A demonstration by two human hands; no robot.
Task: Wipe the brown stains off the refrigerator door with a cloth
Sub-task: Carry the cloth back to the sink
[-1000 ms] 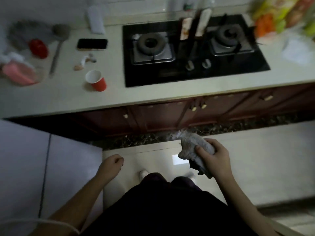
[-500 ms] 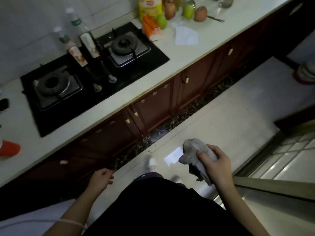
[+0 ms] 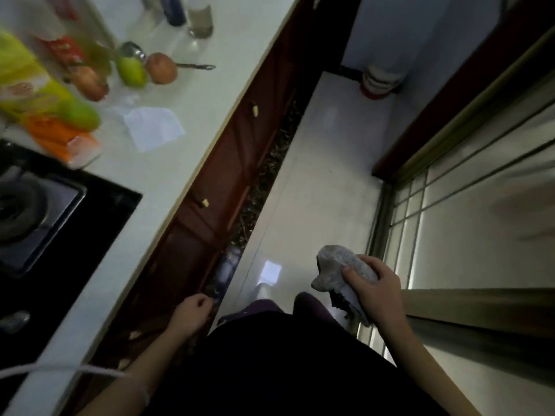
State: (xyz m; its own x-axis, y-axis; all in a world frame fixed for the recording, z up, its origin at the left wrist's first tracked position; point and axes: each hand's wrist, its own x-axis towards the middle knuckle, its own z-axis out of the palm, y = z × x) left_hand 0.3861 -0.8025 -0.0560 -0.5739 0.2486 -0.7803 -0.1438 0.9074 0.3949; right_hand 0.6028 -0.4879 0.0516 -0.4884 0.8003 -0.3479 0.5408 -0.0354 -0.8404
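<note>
Cloth [image 3: 342, 270]: a grey, crumpled rag bunched into a loose wad, held in the air above the pale floor [image 3: 324, 181] at the near right, just in front of the person's body. The right hand [image 3: 377, 292] grasps it from the near side, with the thumb [image 3: 353, 274] pressed across the top and the other fingers wrapped round the bundle. A darker tail hangs down below the palm. The left hand [image 3: 192, 312] hangs near the dark red cabinet fronts [image 3: 228, 163], its fingers loosely curled and holding nothing.

The rag looks soft, light and limp. It should fold to whatever shape the hand gives it and cannot break. Whether it is damp cannot be told. For wiping, it would likely work better with a broad pad spread flat under the fingers than with this tight wad. The dangling tail would be best tucked in so it does not drag.

No refrigerator door shows in this view, so no stains can be judged. The white countertop [image 3: 168, 181] with a gas hob [image 3: 60, 223] and fruit runs along the left, and a framed glass door [image 3: 468, 223] stands on the right.
</note>
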